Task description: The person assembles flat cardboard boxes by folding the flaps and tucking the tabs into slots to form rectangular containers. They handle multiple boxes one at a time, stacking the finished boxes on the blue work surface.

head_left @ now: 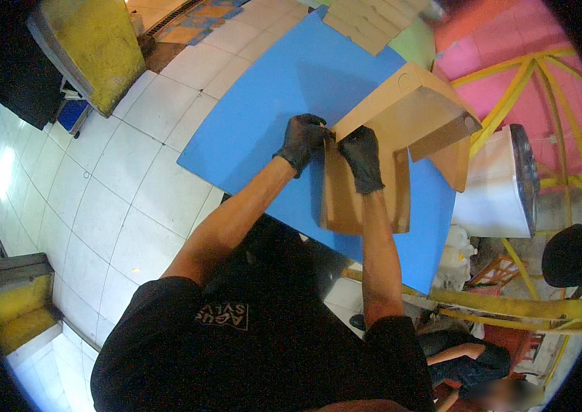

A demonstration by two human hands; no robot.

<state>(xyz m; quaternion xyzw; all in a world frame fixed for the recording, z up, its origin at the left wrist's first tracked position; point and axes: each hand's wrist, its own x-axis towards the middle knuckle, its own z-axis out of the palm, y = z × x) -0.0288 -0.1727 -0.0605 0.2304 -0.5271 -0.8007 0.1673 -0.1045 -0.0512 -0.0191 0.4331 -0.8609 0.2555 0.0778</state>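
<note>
A brown cardboard box (350, 202) stands open on a blue tabletop (250, 130), its lid folded up toward the far right with side flaps sticking out. My left hand (305, 141), in a black glove, is closed at the box's far left corner from outside, its fingers bent on the edge. My right hand (362, 159), also gloved in black, reaches inside the box to the same corner, fingers pinched against the wall. The fingertips of both hands are partly hidden where they meet the cardboard.
Flat brown cardboard pieces (377, 20) lie at the table's far end. To the right are a white bin-like container (497, 189), yellow metal railings (524, 75) and plastic jugs (454, 257). Another person (473, 360) is at the lower right. White floor tiles (147, 165) spread left.
</note>
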